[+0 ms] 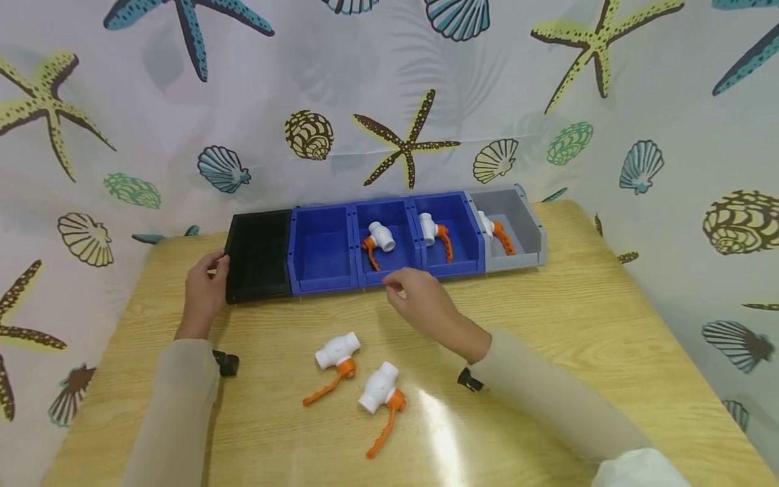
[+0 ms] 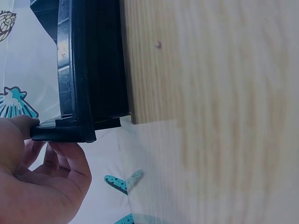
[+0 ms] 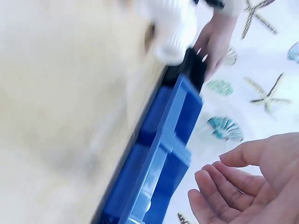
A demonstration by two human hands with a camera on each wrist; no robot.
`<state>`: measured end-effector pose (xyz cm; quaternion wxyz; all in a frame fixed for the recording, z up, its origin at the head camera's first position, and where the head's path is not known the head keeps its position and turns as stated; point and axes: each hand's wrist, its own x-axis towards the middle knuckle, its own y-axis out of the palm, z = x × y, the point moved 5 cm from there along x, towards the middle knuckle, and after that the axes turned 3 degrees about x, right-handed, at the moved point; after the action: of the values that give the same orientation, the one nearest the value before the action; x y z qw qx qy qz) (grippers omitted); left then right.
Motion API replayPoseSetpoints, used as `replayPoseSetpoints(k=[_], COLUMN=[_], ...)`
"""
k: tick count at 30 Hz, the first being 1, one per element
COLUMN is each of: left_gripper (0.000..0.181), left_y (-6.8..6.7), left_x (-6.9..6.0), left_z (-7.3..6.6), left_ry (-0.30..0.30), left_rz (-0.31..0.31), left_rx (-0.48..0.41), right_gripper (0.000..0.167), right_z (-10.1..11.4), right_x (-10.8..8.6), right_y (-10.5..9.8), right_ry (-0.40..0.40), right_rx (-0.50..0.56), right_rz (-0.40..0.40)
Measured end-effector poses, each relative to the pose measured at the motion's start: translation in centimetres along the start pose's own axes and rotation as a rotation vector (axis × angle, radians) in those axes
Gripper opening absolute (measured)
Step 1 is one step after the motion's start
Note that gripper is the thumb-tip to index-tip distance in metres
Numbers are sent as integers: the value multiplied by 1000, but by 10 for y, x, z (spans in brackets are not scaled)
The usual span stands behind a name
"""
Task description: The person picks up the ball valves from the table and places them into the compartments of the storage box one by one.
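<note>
Left hand pinches black bin, frame left.
Right wrist view alone shows right hand palm-side, lower right, fingers relaxed, empty.

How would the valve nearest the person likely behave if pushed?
The valve would probably swivel rather than roll freely, as its orange handle juts out sideways. Its moulded-plastic look suggests it is stiff and perhaps fairly light.
</note>
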<state>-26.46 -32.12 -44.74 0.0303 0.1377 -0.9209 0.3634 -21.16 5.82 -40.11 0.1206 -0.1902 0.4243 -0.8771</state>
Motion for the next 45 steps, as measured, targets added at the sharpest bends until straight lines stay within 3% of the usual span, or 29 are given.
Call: replayPoseSetpoints(k=[6, 12, 17, 21, 26, 32, 40, 45], left_gripper=[50, 52, 53, 53, 54, 54, 54, 54], left_y=[2, 2, 0, 0, 2, 2, 1, 1], left_x=[1, -1, -2, -2, -2, -1, -1, -1], left_z=[-2, 2, 5, 6, 6, 4, 5, 6], left_ry=[8, -15, -16, -19, -22, -31, -32, -34], left_rz=[12, 21, 21, 26, 30, 29, 29, 28], left_rx=[-10, -6, -5, -3, -2, -5, -7, -10], right_gripper=[11, 13, 20, 28, 33, 37, 47, 43], right_z=[1, -1, 5, 13, 21, 28, 28, 23], right_x=[-48, -88, -118, -136, -146, -148, -141, -138], right_y=[-8, -5, 4, 15, 31, 49, 57, 53], right_ry=[54, 127, 83, 31, 13, 25, 39, 43], right_rx=[-27, -3, 53, 121, 164, 135, 62, 68], right_rz=[40, 245, 377, 429, 456, 493, 429, 393])
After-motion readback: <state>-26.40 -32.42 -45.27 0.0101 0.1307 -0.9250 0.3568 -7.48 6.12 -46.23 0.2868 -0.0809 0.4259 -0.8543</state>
